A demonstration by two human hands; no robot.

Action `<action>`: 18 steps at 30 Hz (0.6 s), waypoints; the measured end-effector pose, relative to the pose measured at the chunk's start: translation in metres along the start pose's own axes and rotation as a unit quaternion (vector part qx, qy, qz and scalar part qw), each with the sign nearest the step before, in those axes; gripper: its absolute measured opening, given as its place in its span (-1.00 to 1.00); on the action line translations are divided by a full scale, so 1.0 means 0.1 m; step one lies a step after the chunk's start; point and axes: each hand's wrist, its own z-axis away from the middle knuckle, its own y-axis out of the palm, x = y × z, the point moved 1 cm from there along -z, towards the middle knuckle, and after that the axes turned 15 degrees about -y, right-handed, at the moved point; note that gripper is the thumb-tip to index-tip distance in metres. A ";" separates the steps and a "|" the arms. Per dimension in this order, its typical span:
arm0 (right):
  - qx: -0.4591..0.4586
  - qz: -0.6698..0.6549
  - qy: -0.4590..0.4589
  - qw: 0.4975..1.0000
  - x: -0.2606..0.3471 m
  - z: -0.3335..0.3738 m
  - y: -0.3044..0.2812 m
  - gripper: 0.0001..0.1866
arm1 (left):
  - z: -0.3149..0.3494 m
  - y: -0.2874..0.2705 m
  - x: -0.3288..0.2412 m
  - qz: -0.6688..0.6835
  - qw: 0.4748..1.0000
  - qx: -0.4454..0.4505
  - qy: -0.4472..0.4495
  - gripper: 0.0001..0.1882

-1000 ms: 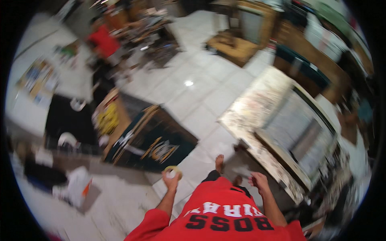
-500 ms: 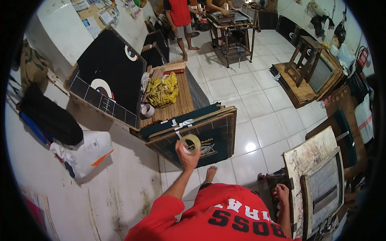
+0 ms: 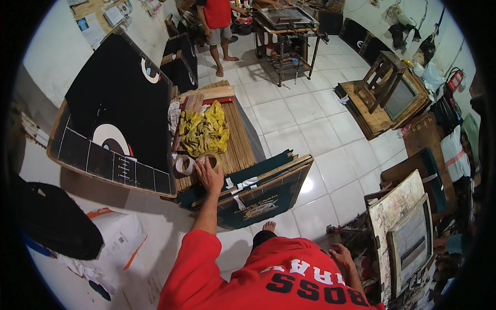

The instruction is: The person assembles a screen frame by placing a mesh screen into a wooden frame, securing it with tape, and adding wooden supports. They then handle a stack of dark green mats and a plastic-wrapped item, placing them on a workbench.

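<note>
On the slatted bamboo top of the bench, near its front edge, the left hand lies over a roll of tape, fingers curled around its rim and gripping it. A second tape roll sits just beside it to the left, apparently touching. Both look like light, stiff rings with hollow cores; the smooth outer face could slip, so the sure hold is across the ring, thumb on one side and fingers on the other, or a finger hooked through the core. Just beyond the rolls lies a crumpled heap of yellow cloth, soft and loose, and past it a flat wooden board. A bundle of dark printed panels bound with white strapping leans against the front of the bench, below the hand. A large black printed board stands tilted at the bench's left. The right hand hangs low by the person's side, well apart from the bench, fingers loosely bent with nothing in them that I can see. A bare foot rests on the white tiled floor. At the far end of the room another person stands beside a metal-framed work stand.
</note>
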 end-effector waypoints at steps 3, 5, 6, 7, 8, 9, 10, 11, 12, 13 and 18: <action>-0.035 -0.068 0.049 0.996 -0.08 0.04 0.01 -0.53 | -0.13 0.06 0.05 0.007 1.000 0.010 0.013 -0.24; -0.040 -0.056 0.043 0.997 -0.11 0.04 0.00 -0.53 | -0.22 0.05 0.05 0.017 0.999 -0.009 0.033 -0.25; -0.044 -0.057 0.062 0.995 -0.13 0.04 0.01 -0.53 | -0.27 0.05 0.03 0.019 0.999 -0.009 0.029 -0.26; -0.047 -0.059 0.051 0.996 -0.13 0.03 0.02 -0.53 | -0.29 0.05 0.01 0.022 0.999 -0.015 0.026 -0.26; -0.053 -0.065 0.051 0.995 -0.13 0.02 0.04 -0.54 | -0.30 0.05 -0.03 0.010 1.000 -0.021 0.022 -0.27; -0.058 -0.079 0.060 0.993 -0.13 0.00 0.06 -0.54 | -0.28 0.05 -0.06 -0.003 0.999 -0.031 0.029 -0.28; -0.060 -0.082 0.057 0.993 -0.13 -0.01 0.09 -0.55 | -0.26 0.05 -0.11 -0.018 0.998 -0.050 0.040 -0.28; -0.062 -0.080 0.047 0.994 -0.13 -0.02 0.13 -0.56 | -0.23 0.05 -0.17 -0.042 0.997 -0.057 0.041 -0.28; -0.063 -0.087 0.047 0.993 -0.13 -0.02 0.16 -0.56 | -0.18 0.04 -0.22 -0.023 0.995 -0.073 0.061 -0.28; -0.059 -0.106 0.056 0.991 -0.15 -0.01 0.20 -0.56 | -0.11 0.02 -0.26 -0.015 0.995 -0.075 0.071 -0.28; -0.058 -0.049 0.055 0.996 -0.22 0.07 0.29 -0.55 | 0.38 -0.04 -0.53 0.042 0.983 -0.024 0.177 -0.26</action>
